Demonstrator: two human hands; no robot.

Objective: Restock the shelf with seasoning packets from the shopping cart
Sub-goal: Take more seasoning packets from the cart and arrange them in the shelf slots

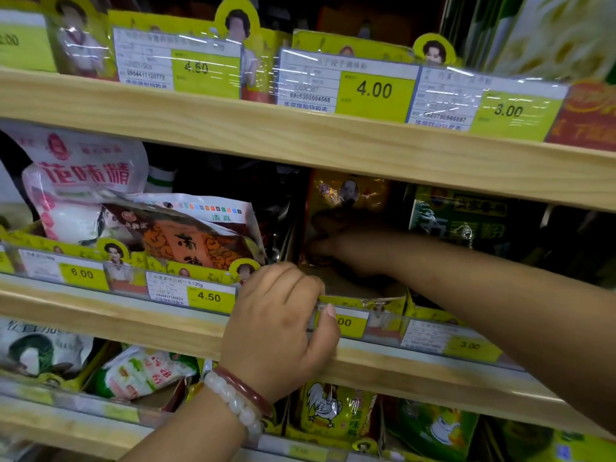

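Here, left hand [280,325] grips the shelf rail [353,315]; right hand [336,248] grasps a yellow packet [346,195].

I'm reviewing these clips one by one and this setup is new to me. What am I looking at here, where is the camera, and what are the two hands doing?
There is no machine: a person works with bare hands, and the single picture comes from a camera worn on their head, looking down at wooden store shelves.

The left hand, with bracelets at the wrist, grips the front lip of the middle shelf over a yellow price tag. The right hand reaches into the dark of that shelf, against a yellow-brown seasoning packet; whether it grips the packet is too dark to tell.

To the left lie an orange packet and a pink-and-white bag. The shopping cart is out of view.
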